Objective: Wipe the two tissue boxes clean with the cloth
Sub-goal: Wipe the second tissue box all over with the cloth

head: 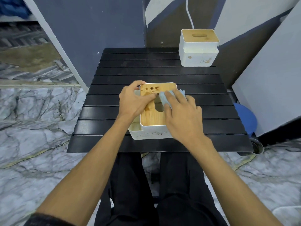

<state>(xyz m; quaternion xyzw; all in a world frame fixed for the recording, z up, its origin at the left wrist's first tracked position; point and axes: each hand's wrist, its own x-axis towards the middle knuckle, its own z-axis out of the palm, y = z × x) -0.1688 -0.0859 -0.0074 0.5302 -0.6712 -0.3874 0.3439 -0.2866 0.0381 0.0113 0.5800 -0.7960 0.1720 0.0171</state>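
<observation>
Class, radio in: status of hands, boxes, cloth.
Left hand grips near tissue box. Right hand presses cloth on its stained lid. Far tissue box untouched. Nothing blocking.

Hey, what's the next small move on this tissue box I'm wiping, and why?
Probably slide the right hand and its blue cloth leftward across the wooden lid: brown stains sit just left of the cloth, while the left hand grips the near tissue box steady.

The near box [151, 118] is sitting at the middle of your table [114, 75], the far box [197, 53] standing at its far right corner. The cloth [163, 97] is lying on the near box, under your right hand [182, 115].
</observation>
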